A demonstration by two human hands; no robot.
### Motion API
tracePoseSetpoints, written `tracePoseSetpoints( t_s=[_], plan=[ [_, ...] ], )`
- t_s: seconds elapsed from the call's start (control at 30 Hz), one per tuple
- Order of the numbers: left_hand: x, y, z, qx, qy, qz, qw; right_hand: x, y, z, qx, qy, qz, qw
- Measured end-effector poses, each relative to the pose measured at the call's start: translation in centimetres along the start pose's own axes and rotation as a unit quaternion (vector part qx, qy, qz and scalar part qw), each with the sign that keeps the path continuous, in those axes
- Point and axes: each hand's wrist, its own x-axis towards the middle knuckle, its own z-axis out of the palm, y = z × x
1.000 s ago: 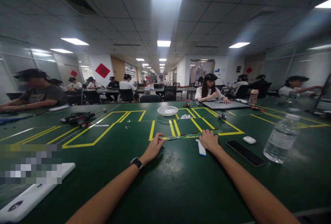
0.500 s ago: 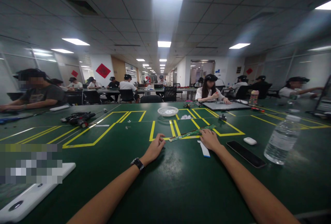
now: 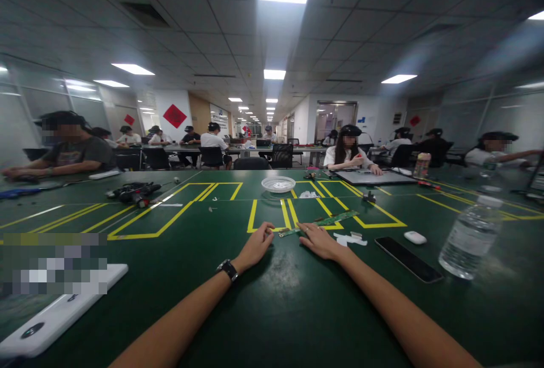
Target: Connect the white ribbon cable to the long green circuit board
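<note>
A long, narrow green circuit board [image 3: 340, 219] lies slantwise on the green table [image 3: 280, 305]. My right hand [image 3: 319, 240] rests over the board's left half with its fingers stretched out, hiding part of it. Beside the board's left end lies my left hand [image 3: 256, 245], its fingers loosely bent and nothing visible in them; a watch is on that wrist. A white strip [image 3: 351, 239], folded or bent in shape, lies just right of my right hand, below the board.
A white basket [image 3: 277, 185] with small pieces stands beyond my hands. To the right are a black phone [image 3: 408, 259], a white earbud case [image 3: 415, 237] and a water bottle [image 3: 471, 237]. Black tools [image 3: 138, 193] lie left. A co-worker [image 3: 348, 152] sits opposite at a grey panel [image 3: 376, 177].
My right hand has moved left along the circuit board. The white strip now lies farther right with a different shape, away from that hand. My left hand has hardly moved.
</note>
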Motion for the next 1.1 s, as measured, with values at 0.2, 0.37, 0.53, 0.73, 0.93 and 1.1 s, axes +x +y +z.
tracePoseSetpoints(
  t_s=[0.2, 0.37, 0.53, 0.73, 0.93, 1.1],
  plan=[
    [0.0, 0.2, 0.0, -0.007, -0.002, 0.0, 1.0, -0.9, -0.4, -1.1, -0.047, 0.03, -0.016, 0.998],
    [0.0, 0.0, -0.1, -0.006, 0.008, 0.007, 1.0, -1.6, -2.7, -2.2, -0.035, 0.048, -0.066, 0.996],
    [0.0, -0.5, 0.0, 0.0, 0.013, 0.014, 1.0, -1.9, -5.3, -2.9, -0.024, 0.076, -0.035, 0.996],
    [-0.1, -0.4, 0.1, 0.043, 0.001, 0.015, 0.999, -2.0, -5.5, -2.0, -0.084, 0.057, 0.119, 0.988],
    [-0.4, 0.1, 0.0, 0.077, -0.016, 0.03, 0.996, -1.9, -4.9, -1.6, -0.088, 0.014, 0.125, 0.988],
    [-0.2, 0.4, -0.1, 0.059, -0.017, 0.014, 0.998, -1.9, -5.5, -2.2, -0.09, 0.012, 0.119, 0.989]
  ],
)
